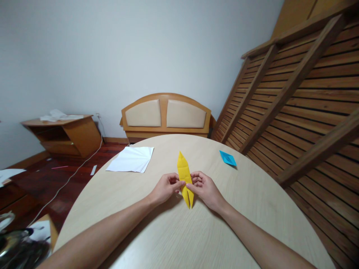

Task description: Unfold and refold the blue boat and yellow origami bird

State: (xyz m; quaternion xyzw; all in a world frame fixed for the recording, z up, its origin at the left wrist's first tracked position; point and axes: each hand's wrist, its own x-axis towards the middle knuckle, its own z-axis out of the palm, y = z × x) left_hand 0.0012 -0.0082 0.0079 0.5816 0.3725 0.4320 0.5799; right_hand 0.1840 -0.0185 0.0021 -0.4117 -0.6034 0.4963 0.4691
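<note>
We hold the yellow paper (pixel 184 175) at the middle of the table (pixel 174 231): our left hand (pixel 166 187) pinches its left edge, our right hand (pixel 204 187) pinches its right edge. White sheets (pixel 131 159) lie far left, a blue paper (pixel 227 158) far right.

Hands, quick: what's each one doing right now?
Left hand: closed, pinching the left edge of the yellow paper on the table.
Right hand: fingers curled, pinching the paper's right edge.
</note>
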